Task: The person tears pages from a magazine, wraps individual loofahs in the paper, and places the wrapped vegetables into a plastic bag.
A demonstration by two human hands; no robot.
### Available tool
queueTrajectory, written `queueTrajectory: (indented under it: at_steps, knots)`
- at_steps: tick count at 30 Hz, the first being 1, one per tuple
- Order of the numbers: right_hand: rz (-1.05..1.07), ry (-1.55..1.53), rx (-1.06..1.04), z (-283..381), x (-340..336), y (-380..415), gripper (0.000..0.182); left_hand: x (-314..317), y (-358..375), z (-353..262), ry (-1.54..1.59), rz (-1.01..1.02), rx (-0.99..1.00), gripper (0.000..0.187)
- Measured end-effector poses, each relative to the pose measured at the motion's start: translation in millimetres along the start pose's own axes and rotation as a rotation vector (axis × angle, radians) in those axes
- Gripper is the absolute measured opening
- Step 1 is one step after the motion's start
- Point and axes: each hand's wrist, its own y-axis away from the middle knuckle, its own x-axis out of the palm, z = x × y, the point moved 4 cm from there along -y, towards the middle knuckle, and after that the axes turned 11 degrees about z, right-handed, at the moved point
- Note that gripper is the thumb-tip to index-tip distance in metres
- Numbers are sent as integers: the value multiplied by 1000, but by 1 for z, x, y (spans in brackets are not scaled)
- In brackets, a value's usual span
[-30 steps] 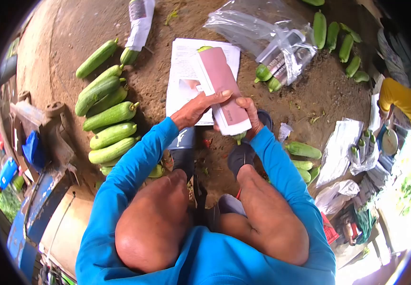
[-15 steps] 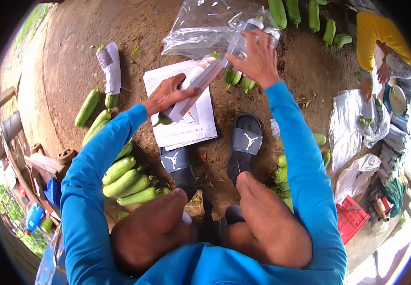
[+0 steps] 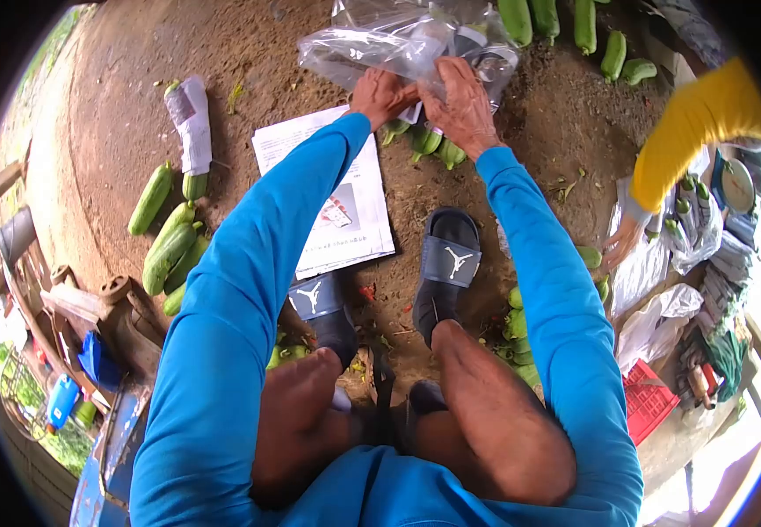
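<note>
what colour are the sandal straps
The sandal straps are dark grey-blue, each with a white jumping-figure logo, seen best in the head view.

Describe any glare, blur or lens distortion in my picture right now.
Head view: fisheye bending throughout, black corners; daylight washes out the lower right edge.
Head view: reflections streak the clear plastic bag, muddling detail by the left hand and right hand.
Head view: the co-worker's hand looks soft; small print on the papers is unreadable.
</note>
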Motion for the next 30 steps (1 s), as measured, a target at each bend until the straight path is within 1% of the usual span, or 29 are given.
queueTrajectory:
  at_steps: [1, 2, 3, 4, 5, 6, 7, 8, 9, 10, 11, 12, 13, 14, 16, 17, 18, 19, 20, 21, 22, 23, 24, 25, 27, 28, 29, 30]
  knots:
    - [13, -12, -14, 1, 1, 0, 34, 0, 3, 4, 21, 52, 42, 20]
    - [7, 11, -14, 0, 0, -2, 37, 1, -4, -1, -258, -16, 70, 25]
    - [6, 19, -25, 2, 1, -6, 41, -4, -6, -4, 97, 133, -102, 42]
    - [34, 16, -2, 4, 4, -7, 45, 9, -6, 3, -35, 193, -268, 51]
    - [65, 4, 9, 5, 5, -9, 49, 5, -6, -8, -126, 226, -403, 51]
    - [89, 86, 12, 9, 7, -14, 55, 20, -8, 3, -165, 164, -392, 43]
    - [68, 130, -56, 10, 10, -19, 54, 19, -7, 1, -138, 76, -367, 37]
    - [64, 143, -97, 27, 5, -23, 52, 29, -10, 7, -100, 112, -454, 35]
    - [82, 223, -134, 44, 0, -26, 50, 37, -8, 11, -6, -126, -323, 39]
    - [56, 234, -213, 58, -1, -28, 50, 36, 0, 12, -102, 71, -264, 45]
    - [63, 217, -243, 58, 7, -29, 50, 33, 5, 6, -136, 8, -126, 42]
    - [142, 240, -224, 49, 19, -28, 48, 36, 11, 10, -175, 131, -163, 42]
    - [218, 264, -199, 38, 28, -30, 46, 5, 29, -17, -212, 260, -197, 41]
    - [328, 293, -191, 27, 31, -31, 44, -19, 51, -27, -216, 254, -211, 41]
    - [326, 313, -207, 32, 31, -29, 44, -59, 102, -45, -138, 365, -117, 40]
    - [319, 342, -209, 33, 30, -29, 44, -79, 128, -44, -104, 417, -8, 41]
    - [328, 356, -233, 33, 31, -31, 47, -102, 157, -35, -77, 394, 3, 38]
    - [339, 352, -228, 34, 33, -30, 47, -128, 186, -21, -129, 315, -29, 36]
    - [291, 379, -189, 35, 33, -32, 49, -169, 218, -15, -157, 235, -153, 36]
    - [245, 406, -152, 37, 30, -32, 51, -206, 245, -3, -212, 376, -292, 34]
    - [187, 430, -150, 62, 18, -29, 52, -241, 291, 19, 55, 139, -376, 29]
    - [194, 427, -152, 84, 12, -23, 52, -266, 340, 41, 114, -181, -413, 25]
    - [135, 405, -180, 107, 3, -16, 53, -291, 384, 44, 5, -274, -597, 27]
    - [83, 383, -206, 128, -4, -3, 54, -308, 424, 46, -66, -330, -727, 28]
    - [317, 213, -184, 159, 9, 31, 60, -322, 484, 48, -227, -165, -908, 32]
    - [490, 138, -281, 177, 30, 62, 67, -315, 513, 49, -346, -101, -928, 35]
    - [657, 63, -368, 186, 53, 92, 73, -306, 527, 49, -466, -31, -936, 40]
    - [747, 53, -382, 187, 67, 111, 79, -302, 525, 46, -578, 106, -968, 47]
